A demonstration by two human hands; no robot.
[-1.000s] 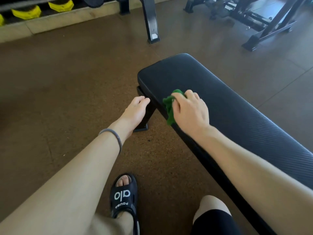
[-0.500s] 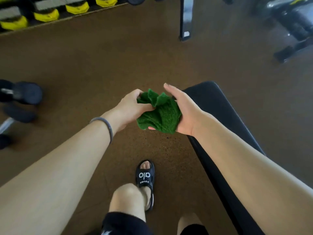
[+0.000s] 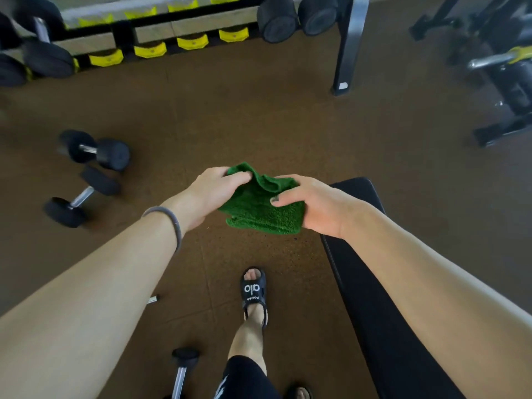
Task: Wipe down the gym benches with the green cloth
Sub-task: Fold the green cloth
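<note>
Both hands hold the green cloth [image 3: 260,207] in the air, above the floor and just left of the bench end. The left hand [image 3: 211,194] has its fingers curled over the cloth's upper left edge, and the right hand [image 3: 315,207] grips the right side with the thumb pressed on top. The cloth sags crumpled between them and touches nothing else. Below and behind the right hand runs the worktop [image 3: 383,312], a black padded gym bench, its rounded end just beyond that hand's knuckles. The floor [image 3: 259,110] is brown speckled rubber. Well to the left of the left hand lie two black dumbbells [image 3: 86,177], and another dumbbell handle [image 3: 181,370] shows near the bottom edge under the left forearm. Far ahead of the hands stands a dumbbell rack [image 3: 149,38] with yellow cradles, and a dark upright post [image 3: 347,47]. Far right of the right hand is more dark equipment [image 3: 503,76]. A black sandal [image 3: 253,292] is planted below the cloth.
</note>
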